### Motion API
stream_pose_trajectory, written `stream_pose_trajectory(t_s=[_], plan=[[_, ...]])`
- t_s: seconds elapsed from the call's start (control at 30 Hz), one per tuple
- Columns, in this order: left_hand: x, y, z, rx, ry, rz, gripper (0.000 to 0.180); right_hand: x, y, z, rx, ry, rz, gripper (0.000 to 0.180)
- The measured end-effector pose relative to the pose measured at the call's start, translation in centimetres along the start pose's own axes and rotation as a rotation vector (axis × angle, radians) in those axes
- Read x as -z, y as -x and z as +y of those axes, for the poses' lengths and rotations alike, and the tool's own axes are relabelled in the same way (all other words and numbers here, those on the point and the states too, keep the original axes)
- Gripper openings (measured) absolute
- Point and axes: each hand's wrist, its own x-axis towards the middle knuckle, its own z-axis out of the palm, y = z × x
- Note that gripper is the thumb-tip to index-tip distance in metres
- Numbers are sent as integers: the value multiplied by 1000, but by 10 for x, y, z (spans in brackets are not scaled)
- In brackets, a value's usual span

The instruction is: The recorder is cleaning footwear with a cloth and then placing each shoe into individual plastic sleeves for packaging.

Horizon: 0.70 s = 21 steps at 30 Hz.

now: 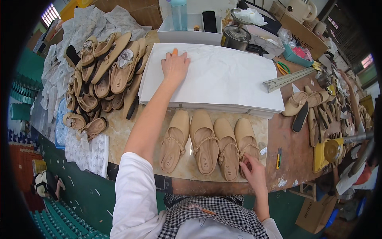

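Observation:
Four-in-a-row is avoided here: several tan closed-toe mules stand side by side in front of me, toes pointing away, each with a braided strap. My right hand [253, 171] is at the rightmost mule [243, 129], its fingers closed on the side near the strap and hiding part of the heel. Beside it stands another mule [225, 129], and farther left are a third [203, 123] and the leftmost mule [178, 125]. My left hand [175, 67] lies with spread fingers on a stack of white paper [227, 75]. One of its fingertips wears an orange cover.
Many tan shoes [117, 77] are heaped at left beside crumpled tissue paper [87, 24]. Behind the stack stand a white box [169, 36] and a metal can [236, 38]. To the right are a slotted metal bar [288, 79], yellow snips [279, 158] and more shoes [296, 103].

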Motion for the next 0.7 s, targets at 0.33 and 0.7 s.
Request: stream_pose_trajectory(t_s=[0.33, 0.7], plan=[[4, -10, 4, -147, 115, 24, 28, 8, 3, 4, 78, 137, 27, 29], [-14, 42, 64, -82, -50, 33, 43, 15, 0, -7, 55, 95, 38, 28]])
